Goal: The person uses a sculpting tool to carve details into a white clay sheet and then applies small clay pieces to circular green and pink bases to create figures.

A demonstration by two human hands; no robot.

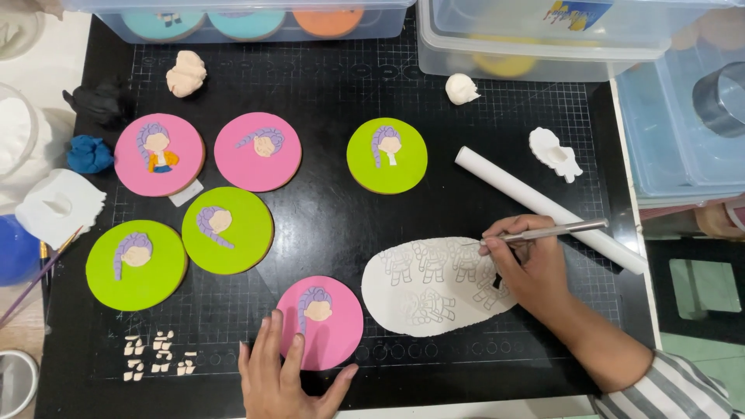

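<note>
Across the middle of the frame we see a black cutting mat (326, 225) covering the worktop, with clear plastic boxes (543, 35) along the upper edge. At lower centre-right lies a flat white sheet of rolled paste (423, 291), stamped with small figure outlines. Just above and to its right a white rolling pin (543, 206) runs diagonally. Six round discs sit left of the sheet: two pink discs (258, 151) and a green disc (386, 155) in the upper row, two more green ones (227, 230) at middle left, and one pink disc (320, 322) at lower centre, each bearing a small head with purple hair.

Our right hand (531, 268) rests on the sheet's right end, fingers closed around a thin metal tool (551, 230) whose tip touches the paste. Our left hand (283, 380), at the bottom edge, lies flat and spread wide, fingertips on the lower pink disc, holding nothing.

Lumps of cream paste (186, 74) and white paste (462, 88) lie near the top, and tiny cut pieces (159, 357) at lower left.
</note>
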